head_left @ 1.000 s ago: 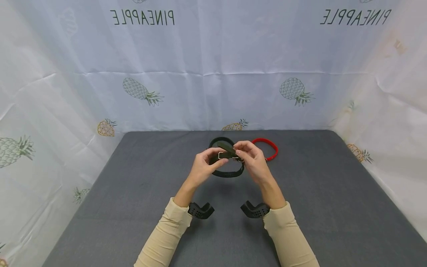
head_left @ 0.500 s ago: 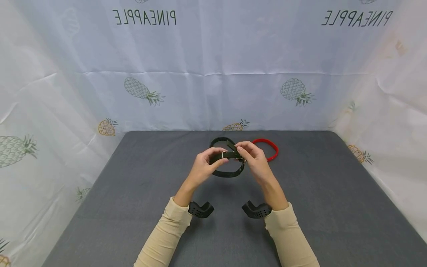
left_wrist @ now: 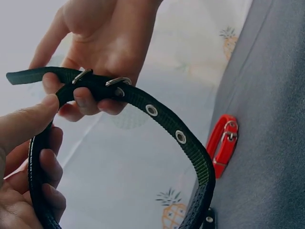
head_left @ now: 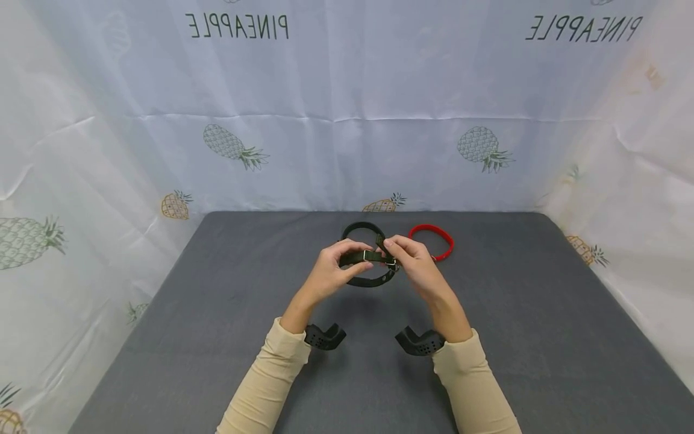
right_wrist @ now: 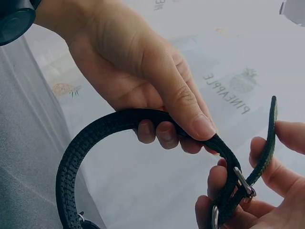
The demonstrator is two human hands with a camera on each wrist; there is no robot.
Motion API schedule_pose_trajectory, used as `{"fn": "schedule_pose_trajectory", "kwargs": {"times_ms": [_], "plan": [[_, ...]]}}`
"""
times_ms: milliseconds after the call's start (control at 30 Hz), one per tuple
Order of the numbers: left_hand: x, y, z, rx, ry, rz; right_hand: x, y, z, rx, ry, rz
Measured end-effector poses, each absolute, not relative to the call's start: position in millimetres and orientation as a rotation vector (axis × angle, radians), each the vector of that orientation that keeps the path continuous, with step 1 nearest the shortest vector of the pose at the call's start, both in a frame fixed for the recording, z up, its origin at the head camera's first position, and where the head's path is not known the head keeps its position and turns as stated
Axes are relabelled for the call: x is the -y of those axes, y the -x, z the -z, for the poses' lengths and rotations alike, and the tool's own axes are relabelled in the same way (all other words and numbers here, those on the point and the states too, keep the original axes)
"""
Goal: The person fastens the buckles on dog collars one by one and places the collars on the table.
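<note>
A dark green dog collar (left_wrist: 164, 119) with metal eyelets is held up in a loop above the table. My left hand (head_left: 328, 268) grips its band, thumb on one side and fingers curled round the other. My right hand (head_left: 420, 271) pinches the collar near the buckle (right_wrist: 244, 181). The loose strap end (right_wrist: 270, 119) passes through that metal frame and sticks out between right thumb and fingers. A second metal loop (left_wrist: 118, 82) sits beside it on the band. Part of the collar is hidden behind my fingers.
A red collar (head_left: 431, 227) lies on the grey table (head_left: 244, 289), right of and behind my hands. Another dark collar (head_left: 362, 225) lies behind the held one, partly covered. A pineapple-print curtain (head_left: 347, 163) rises at the table's far edge.
The loose strap end has swung from pointing left to standing more upright near my right thumb. My right hand has shifted slightly down and right. My left hand keeps its grip.
</note>
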State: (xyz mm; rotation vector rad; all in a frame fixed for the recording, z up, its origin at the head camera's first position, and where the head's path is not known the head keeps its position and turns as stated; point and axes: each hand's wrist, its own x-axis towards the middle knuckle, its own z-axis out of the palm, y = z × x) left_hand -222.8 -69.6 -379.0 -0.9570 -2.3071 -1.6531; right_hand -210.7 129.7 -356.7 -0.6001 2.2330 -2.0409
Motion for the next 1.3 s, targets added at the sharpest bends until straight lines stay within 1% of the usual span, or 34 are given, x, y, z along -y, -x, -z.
{"fn": "schedule_pose_trajectory", "kwargs": {"times_ms": [233,500,1300], "plan": [[70.9,224.6,383.0,2.238,1.000,1.657,-128.1,212.0,358.2,-2.238,0.568,2.060],[70.7,222.8,380.6,2.279,0.954,1.659,-125.2,210.7,358.2,-2.225,0.513,2.125],[71.1,222.7,376.4,2.191,1.006,1.543,-125.8,209.8,361.3,-2.120,0.713,2.260]]}}
